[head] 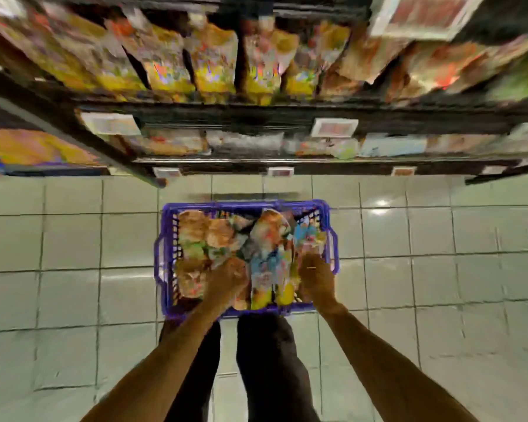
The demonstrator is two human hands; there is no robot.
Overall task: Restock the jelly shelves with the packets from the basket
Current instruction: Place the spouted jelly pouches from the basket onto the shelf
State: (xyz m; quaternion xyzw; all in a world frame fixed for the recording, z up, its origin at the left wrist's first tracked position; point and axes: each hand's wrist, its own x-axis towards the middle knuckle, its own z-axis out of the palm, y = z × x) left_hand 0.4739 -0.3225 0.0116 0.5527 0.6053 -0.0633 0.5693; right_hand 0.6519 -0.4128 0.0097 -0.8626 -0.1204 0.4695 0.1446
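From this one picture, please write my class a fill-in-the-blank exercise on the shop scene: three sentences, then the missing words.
1. The slatted plastic basket of colourful packets is ____ in colour.
2. It stands on a pale floor of square ____, before dark stocked shelves.
3. The left hand and the right hand both reach into the ____.
Missing words: purple; tiles; basket.
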